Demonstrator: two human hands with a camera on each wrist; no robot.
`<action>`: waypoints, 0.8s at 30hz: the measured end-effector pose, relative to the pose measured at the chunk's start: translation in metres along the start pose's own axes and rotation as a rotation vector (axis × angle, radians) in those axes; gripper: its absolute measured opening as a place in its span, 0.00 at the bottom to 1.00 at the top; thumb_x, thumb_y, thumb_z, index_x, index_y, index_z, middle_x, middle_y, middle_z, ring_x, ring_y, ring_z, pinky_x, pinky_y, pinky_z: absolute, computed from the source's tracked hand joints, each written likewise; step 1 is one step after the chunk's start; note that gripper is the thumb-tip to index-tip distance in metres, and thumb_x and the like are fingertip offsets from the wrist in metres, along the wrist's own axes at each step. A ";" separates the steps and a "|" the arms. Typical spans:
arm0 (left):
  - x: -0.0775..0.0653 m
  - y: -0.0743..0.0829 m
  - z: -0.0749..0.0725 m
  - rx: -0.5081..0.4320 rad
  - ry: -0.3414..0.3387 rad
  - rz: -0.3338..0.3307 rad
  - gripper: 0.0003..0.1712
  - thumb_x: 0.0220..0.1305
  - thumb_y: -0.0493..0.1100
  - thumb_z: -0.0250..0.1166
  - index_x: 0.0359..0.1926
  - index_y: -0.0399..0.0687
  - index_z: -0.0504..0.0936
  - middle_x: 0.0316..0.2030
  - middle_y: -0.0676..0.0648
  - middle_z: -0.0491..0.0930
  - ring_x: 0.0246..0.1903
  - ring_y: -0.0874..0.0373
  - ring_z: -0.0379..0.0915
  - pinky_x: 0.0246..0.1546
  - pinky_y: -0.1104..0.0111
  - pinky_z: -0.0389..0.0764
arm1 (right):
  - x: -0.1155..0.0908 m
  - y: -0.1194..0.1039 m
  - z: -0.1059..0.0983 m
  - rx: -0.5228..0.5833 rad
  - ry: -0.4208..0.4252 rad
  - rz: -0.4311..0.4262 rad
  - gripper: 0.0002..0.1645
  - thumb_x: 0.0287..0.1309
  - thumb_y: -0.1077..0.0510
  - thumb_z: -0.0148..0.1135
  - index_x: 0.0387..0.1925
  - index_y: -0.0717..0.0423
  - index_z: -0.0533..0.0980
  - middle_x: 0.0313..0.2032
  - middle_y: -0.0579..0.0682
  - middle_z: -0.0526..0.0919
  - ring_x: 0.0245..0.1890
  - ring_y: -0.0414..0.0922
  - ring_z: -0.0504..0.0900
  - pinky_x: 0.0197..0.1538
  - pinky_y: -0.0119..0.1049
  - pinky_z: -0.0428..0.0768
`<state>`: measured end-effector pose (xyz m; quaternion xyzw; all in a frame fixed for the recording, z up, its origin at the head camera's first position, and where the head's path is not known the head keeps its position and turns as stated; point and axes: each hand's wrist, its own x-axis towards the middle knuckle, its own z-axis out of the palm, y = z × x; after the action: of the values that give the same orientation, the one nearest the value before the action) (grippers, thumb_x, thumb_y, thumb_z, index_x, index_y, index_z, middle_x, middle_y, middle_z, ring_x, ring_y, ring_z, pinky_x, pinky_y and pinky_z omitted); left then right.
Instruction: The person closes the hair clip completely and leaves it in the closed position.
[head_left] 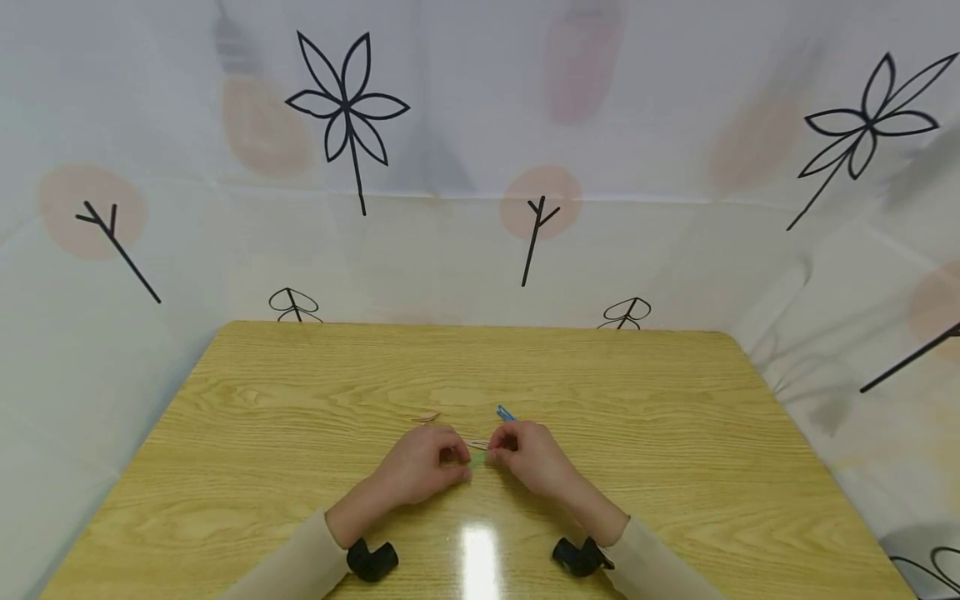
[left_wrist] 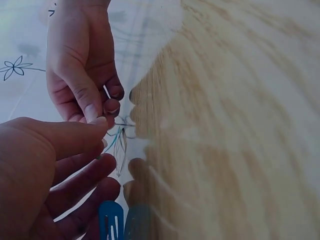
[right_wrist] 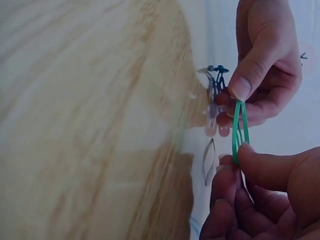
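Observation:
A green snap hair clip [right_wrist: 234,135] is stretched between my two hands, its slim loop best seen in the right wrist view. My left hand [head_left: 423,467] pinches one end between thumb and fingertips. The opposite end is pinched by my right hand [head_left: 536,458], thumb against the curled fingers. Just beyond the clip, a pale hair clip [head_left: 477,444] lies on the table. A blue hair clip [head_left: 506,412] lies past the right hand, partly hidden by it. Behind the left hand rests a brownish-pink clip [head_left: 427,417].
The wooden table [head_left: 637,392] has a glossy top with a bright reflection near its front. White cloth [head_left: 450,267] with drawn flowers surrounds it at the back and sides. The left wrist view shows a blue clip [left_wrist: 104,222] close by the fingers.

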<state>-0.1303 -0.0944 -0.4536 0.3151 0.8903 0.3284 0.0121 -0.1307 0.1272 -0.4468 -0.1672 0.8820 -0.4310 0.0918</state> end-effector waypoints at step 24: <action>0.001 0.003 -0.002 -0.141 0.184 -0.080 0.03 0.61 0.39 0.70 0.36 0.51 0.86 0.34 0.62 0.82 0.32 0.68 0.77 0.38 0.66 0.78 | -0.008 -0.008 -0.001 0.029 0.068 -0.049 0.03 0.62 0.64 0.66 0.36 0.58 0.85 0.31 0.48 0.85 0.27 0.40 0.77 0.26 0.31 0.74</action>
<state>-0.1301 -0.0932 -0.4507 0.2461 0.8742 0.4171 -0.0344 -0.1219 0.1264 -0.4399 -0.1725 0.8740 -0.4511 0.0536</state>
